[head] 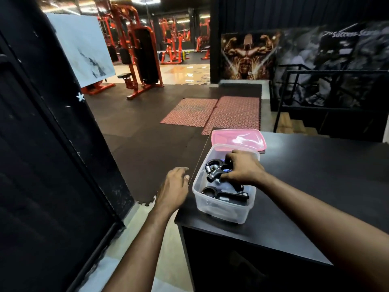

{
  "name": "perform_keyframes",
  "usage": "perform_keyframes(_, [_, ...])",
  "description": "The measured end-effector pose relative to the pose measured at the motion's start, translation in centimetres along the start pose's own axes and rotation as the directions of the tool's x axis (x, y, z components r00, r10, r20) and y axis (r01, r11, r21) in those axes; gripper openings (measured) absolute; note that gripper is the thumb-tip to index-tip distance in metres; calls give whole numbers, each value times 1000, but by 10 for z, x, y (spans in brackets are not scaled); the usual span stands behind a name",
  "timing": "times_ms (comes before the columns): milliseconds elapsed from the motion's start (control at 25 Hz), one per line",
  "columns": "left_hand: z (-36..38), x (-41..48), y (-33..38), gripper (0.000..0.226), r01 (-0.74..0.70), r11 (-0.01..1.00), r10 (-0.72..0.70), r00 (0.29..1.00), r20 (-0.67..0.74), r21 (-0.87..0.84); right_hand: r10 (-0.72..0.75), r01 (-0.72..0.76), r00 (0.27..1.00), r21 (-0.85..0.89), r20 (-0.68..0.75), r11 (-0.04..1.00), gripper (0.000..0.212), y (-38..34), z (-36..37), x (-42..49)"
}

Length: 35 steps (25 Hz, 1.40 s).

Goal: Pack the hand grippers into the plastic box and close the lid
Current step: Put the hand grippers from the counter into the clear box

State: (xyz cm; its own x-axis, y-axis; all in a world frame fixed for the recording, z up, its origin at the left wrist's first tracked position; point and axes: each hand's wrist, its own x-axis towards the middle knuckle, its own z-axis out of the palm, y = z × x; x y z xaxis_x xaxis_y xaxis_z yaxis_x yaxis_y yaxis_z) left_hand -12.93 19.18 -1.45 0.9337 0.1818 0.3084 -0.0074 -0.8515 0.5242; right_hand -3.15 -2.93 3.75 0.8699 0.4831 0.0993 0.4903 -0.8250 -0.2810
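Note:
A clear plastic box (219,209) stands near the left edge of a black table (315,186). Inside it lie black hand grippers: one (223,193) flat near the front wall, another (214,168) with a metal spring further back. My right hand (244,167) reaches into the box from the right, fingers curled on the spring gripper. The pink lid (239,140) lies flat on the table just behind the box. Left of the box, off the table edge, my left hand (173,188) hovers with loosely spread fingers and holds nothing.
The table's left edge runs right beside the box, with dark rubber floor below. A black door or wall panel (42,165) fills the left. Red patterned mats (212,113) and orange gym machines (136,60) lie further back; a black railing (315,98) stands at right.

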Motion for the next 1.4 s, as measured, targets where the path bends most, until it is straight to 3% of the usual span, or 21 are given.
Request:
perform_keyframes(200, [17, 21, 0, 40, -18, 994, 27, 996, 86, -104, -26, 47, 989, -142, 146, 989, 46, -5, 20, 6])
perform_keyframes(320, [27, 34, 14, 40, -10, 988, 28, 993, 118, -151, -14, 69, 967, -207, 255, 976, 57, 1, 34, 5])
perform_keyframes(680, [45, 34, 19, 47, 174, 950, -116, 968, 224, -259, -12, 76, 947, -187, 320, 979, 69, 0, 73, 12])
perform_keyframes(920, [46, 33, 22, 46, 205, 942, -155, 968, 195, -267, -8, 89, 929, -204, 369, 975, 55, -12, 88, 18])
perform_keyframes(1200, [42, 31, 28, 47, 200, 959, -169, 973, 159, -202, -3, 72, 885, -130, 465, 989, 60, -4, 75, 18])
perform_keyframes(1320, [43, 30, 28, 47, 203, 955, -169, 971, 168, -215, 59, -63, 948, 4, 311, 998, 49, 10, 49, 42])
perform_keyframes(1400, [44, 31, 28, 46, 202, 956, -168, 972, 167, -214, 152, -153, 969, -7, 193, 988, 42, 28, 38, 58])
